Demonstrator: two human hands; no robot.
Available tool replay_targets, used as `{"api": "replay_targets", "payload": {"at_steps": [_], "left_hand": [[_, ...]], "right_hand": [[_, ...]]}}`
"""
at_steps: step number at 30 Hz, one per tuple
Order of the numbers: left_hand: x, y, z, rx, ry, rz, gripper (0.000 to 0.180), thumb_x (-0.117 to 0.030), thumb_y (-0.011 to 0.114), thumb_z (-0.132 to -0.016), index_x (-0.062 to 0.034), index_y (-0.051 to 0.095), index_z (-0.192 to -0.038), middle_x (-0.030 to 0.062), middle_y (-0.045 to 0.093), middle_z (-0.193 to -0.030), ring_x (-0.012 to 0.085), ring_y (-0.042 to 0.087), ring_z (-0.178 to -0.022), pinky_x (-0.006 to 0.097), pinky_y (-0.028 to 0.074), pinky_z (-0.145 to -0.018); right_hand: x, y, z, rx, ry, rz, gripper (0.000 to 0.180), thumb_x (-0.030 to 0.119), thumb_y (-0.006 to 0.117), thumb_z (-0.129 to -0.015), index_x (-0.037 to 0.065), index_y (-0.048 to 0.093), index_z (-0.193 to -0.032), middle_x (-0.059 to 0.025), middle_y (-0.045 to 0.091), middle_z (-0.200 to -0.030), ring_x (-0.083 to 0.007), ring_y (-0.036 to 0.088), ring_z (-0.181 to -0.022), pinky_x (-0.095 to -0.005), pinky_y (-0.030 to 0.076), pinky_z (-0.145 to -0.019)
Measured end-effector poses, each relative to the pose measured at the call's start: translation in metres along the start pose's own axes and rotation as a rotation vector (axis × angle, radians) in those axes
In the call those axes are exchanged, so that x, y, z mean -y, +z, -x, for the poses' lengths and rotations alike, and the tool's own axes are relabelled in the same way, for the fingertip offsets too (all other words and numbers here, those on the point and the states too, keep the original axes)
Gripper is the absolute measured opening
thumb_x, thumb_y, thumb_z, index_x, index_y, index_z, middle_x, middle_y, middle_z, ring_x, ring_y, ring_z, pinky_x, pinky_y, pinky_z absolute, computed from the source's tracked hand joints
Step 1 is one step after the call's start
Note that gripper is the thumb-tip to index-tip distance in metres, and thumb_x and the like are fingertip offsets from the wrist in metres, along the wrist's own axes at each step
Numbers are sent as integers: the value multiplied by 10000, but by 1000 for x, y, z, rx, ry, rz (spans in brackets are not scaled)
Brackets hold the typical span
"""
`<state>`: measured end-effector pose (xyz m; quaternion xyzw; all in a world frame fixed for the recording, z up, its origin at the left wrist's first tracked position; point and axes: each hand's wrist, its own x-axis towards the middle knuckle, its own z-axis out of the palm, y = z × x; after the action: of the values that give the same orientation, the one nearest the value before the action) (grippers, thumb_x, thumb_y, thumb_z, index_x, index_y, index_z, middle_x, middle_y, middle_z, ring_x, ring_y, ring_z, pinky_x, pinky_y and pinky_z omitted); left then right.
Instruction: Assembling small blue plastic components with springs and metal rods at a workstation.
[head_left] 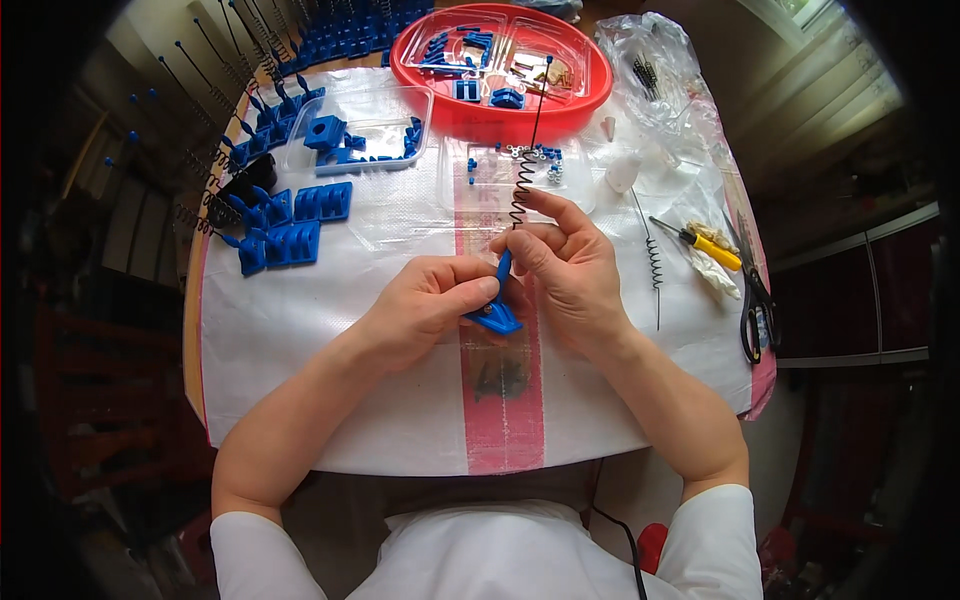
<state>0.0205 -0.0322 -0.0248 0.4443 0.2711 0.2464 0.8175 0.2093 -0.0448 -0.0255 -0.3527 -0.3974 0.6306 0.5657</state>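
Observation:
Between my hands, over the middle of the table, is a blue plastic part (497, 318) with a wide foot and a narrow upright stem. My left hand (440, 298) pinches it near the foot with thumb and fingers. Thumb and forefinger of my right hand (565, 262) close on the lower end of a black coil spring wire (522, 185), where it meets the top of the blue stem. The wire rises away from me, coiled low down, straight above, and ends in a small blue bead (549, 60). My fingers hide the joint itself.
A red basin (405, 75) with clear trays of blue parts stands at the back. Left are a clear tub (427, 125) and finished-looking blue assemblies (280, 245). On the right lie a loose spring wire (654, 262), a yellow-handled screwdriver (712, 248), black scissors (752, 320) and a plastic bag (650, 45).

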Motion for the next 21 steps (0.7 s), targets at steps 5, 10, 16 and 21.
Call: {"api": "replay_targets", "payload": {"at_steps": [5, 10, 16, 21], "left_hand": [[1, -4, 1, -15, -21, 89, 323, -218, 543, -994, 35, 578, -1192, 128, 661, -1097, 203, 669, -1013, 372, 563, -864], [6, -7, -2, -21, 53, 206, 321, -191, 536, -998, 45, 556, -1214, 119, 649, -1120, 202, 662, -1027, 372, 535, -928], [5, -6, -2, -17, 41, 211, 325, -188, 539, -998, 43, 543, -1226, 107, 644, -1120, 175, 645, -1039, 351, 521, -945], [5, -4, -2, -39, 52, 218, 262, -146, 527, -1003, 16, 559, -1206, 67, 640, -1085, 138, 654, -982, 322, 547, -895]], "right_hand": [[5, 1, 4, -18, 76, 39, 323, 95, 627, -945, -52, 538, -1218, -76, 689, -902, -88, 638, -746, -208, 522, -636], [7, 6, 12, -5, -25, 352, 143, 77, 608, -936, -36, 666, -1002, -59, 686, -819, -82, 640, -709, -217, 533, -602], [0, 4, 11, -18, -85, 448, 135, 73, 634, -915, -34, 676, -985, -62, 697, -830, -96, 666, -729, -236, 561, -611], [3, 7, 13, -46, -31, 478, 118, 71, 658, -895, -25, 680, -960, -75, 700, -822, -98, 667, -730, -252, 563, -622]]}}
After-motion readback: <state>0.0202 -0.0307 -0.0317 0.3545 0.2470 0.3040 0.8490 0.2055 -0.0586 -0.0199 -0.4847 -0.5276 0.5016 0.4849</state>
